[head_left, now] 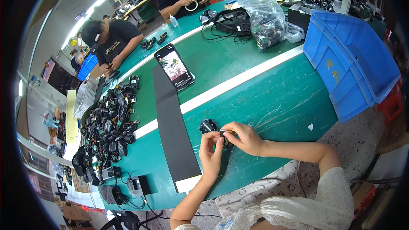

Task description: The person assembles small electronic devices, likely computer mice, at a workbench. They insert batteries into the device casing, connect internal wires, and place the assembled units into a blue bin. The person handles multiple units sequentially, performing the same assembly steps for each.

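Note:
Close to the table's near edge, my left hand (210,150) pinches a small black part (222,133) between thumb and fingers. My right hand (246,139) meets it from the right, its thumb and forefinger closed at the same part. Something thin and pale shows at those fingertips, too small to name. Just beyond my left fingers lies a black rounded device (208,125) on the green tabletop (264,106). Part of another dark piece shows beneath my hands, mostly hidden by the fingers.
A long black strip (170,123) lies left of my hands, with a lit phone (174,67) at its far end. Farther left is a heap of black devices (110,123). A blue crate (341,68) and a filled plastic bag (266,25) stand right. Two people work across the table.

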Motion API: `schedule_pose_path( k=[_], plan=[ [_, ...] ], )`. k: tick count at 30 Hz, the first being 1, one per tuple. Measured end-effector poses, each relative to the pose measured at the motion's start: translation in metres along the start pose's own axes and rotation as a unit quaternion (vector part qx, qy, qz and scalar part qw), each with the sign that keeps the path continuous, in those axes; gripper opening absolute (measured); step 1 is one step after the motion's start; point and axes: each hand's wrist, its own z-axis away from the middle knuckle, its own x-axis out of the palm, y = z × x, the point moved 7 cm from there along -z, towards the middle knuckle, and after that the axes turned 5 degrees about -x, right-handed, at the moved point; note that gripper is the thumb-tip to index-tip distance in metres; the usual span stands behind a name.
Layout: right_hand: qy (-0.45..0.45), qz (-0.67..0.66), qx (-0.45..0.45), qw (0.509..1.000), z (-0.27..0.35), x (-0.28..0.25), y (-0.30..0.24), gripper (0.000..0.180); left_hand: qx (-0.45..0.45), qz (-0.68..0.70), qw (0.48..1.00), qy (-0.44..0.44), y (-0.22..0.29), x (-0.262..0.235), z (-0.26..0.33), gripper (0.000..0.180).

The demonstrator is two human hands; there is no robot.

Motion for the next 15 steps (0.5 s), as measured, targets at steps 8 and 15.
schedule_pose_path(
  k=[8, 15],
  plan=[
    [0.040, 0.054, -0.089, 0.994, 0.004, 0.004, -0.009, 0.014, -0.010, 0.019, 1.000, 0.002, 0.004, -0.002, 0.000, 0.015],
    [0.058, 0.050, -0.139, 0.987, 0.005, 0.000, -0.017, 0.020, -0.031, -0.004, 1.000, -0.003, 0.008, -0.001, 0.001, 0.017]
  ],
)
